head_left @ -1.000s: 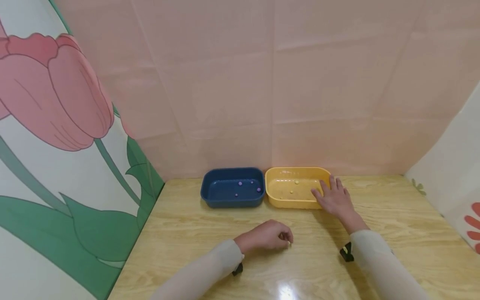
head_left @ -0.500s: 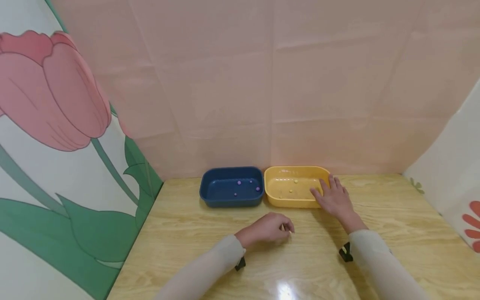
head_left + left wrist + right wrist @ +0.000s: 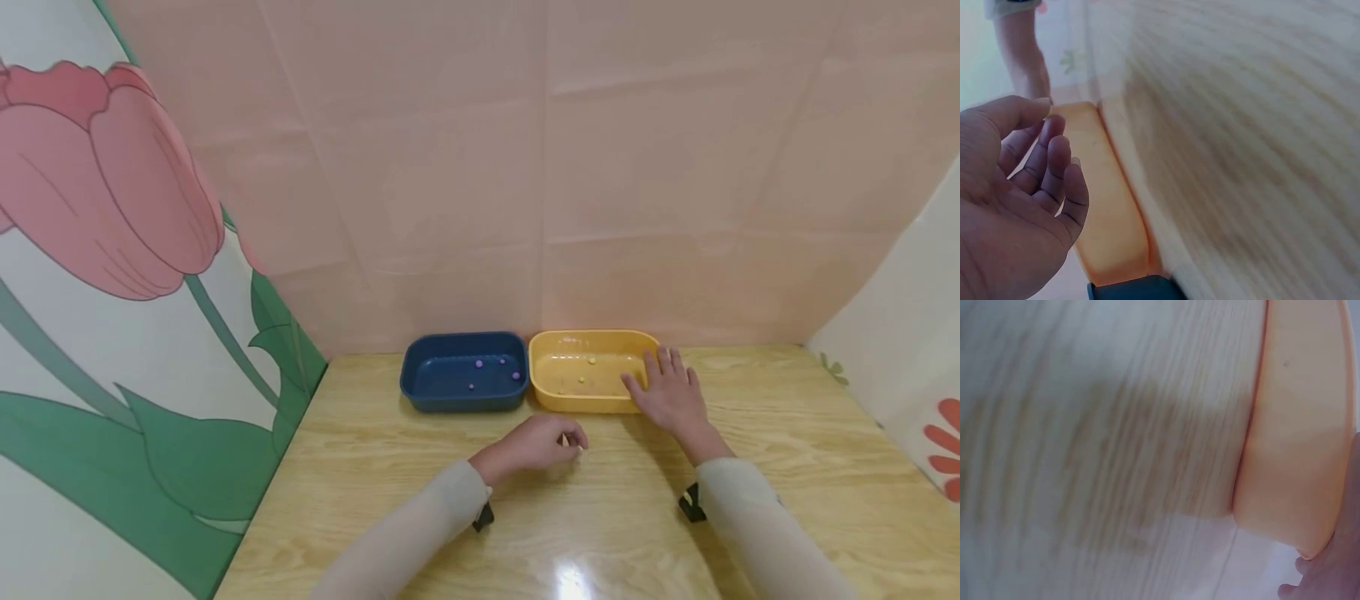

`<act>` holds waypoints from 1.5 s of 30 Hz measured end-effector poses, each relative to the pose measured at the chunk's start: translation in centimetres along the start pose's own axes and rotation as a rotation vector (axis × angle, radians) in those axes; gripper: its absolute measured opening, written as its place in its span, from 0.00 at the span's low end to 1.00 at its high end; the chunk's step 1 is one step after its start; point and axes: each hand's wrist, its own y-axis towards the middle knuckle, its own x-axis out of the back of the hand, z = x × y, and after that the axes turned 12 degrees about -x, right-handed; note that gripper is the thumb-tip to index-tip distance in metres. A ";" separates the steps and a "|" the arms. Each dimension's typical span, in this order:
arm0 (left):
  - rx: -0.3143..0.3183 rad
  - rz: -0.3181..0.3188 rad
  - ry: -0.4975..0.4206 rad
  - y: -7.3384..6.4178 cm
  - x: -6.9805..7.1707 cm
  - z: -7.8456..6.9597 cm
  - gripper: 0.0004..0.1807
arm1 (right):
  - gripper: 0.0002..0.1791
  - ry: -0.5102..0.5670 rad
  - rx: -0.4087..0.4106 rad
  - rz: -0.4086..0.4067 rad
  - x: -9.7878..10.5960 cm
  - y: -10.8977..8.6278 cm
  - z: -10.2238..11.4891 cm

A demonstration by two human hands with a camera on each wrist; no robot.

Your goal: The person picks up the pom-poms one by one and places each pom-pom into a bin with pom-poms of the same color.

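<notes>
My left hand [image 3: 542, 442] is above the table in front of the trays. In the left wrist view its thumb and index fingertip meet, with the other fingers curled. A tiny pale yellow bead [image 3: 581, 450] shows at the fingertips, mostly hidden. My right hand [image 3: 671, 400] rests on the right end of the yellow tray [image 3: 585, 405], fingers spread and fairly straight, thumb over the front rim. A few small yellow beads [image 3: 592, 361] lie in that tray. To its left stands the dark blue tray [image 3: 461, 403], holding several small purple beads [image 3: 479, 364].
Both trays stand side by side at the back of the wood-grain table [image 3: 360, 467], close to a pink cloth backdrop [image 3: 450, 167]. A tulip-printed panel [image 3: 150, 192] borders the left side, a white flowered panel [image 3: 907, 333] the right.
My left hand has risen from near the table surface and moved forward toward the trays, fingertips still together. My right hand has stayed at the yellow tray's right end, its fingers shifting slightly.
</notes>
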 end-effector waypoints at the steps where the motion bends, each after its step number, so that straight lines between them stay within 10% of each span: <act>1: -0.005 -0.013 -0.006 0.2 0.1 0.0 0.06 | 0.48 0.000 -0.001 0.001 0.1 0.0 0.0; 20: 0.125 -0.242 -0.130 3.3 4.4 1.5 0.06 | 0.47 0.004 0.010 0.036 0.1 -0.1 0.0; 45: 0.273 -0.337 -0.089 7.3 5.9 5.2 0.04 | 0.47 0.016 -0.001 0.059 0.4 -0.3 0.3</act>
